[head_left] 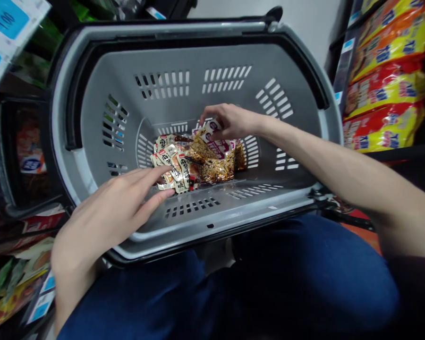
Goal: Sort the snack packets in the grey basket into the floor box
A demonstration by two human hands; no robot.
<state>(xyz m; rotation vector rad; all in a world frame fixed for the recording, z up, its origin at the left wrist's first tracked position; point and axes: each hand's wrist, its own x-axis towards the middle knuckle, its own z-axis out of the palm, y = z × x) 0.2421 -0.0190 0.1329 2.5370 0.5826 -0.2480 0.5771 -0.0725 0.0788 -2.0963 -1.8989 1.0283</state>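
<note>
A deep grey shopping basket (pixel 219 52) stands in front of my knees. On its floor lies a small heap of snack packets: cream ones with dark writing (pixel 170 160) on the left and clear ones with brown contents (pixel 217 171) on the right. My right hand (pixel 228 122) reaches down inside, its thumb and fingers closed on the top of a snack packet with a purple and white label (pixel 214 146). Over the basket's near left side comes my left hand (pixel 109 212), fingers stretched out and apart. Its fingertips are at the cream packets; whether they touch is unclear.
Shelves flank the basket. Red and yellow bags (pixel 384 108) are stacked on the right, and packaged goods with a price label (pixel 7 21) are on the left. A dark bin-like container (pixel 7 156) stands beside the basket. Pale floor (pixel 301 23) shows beyond the far rim.
</note>
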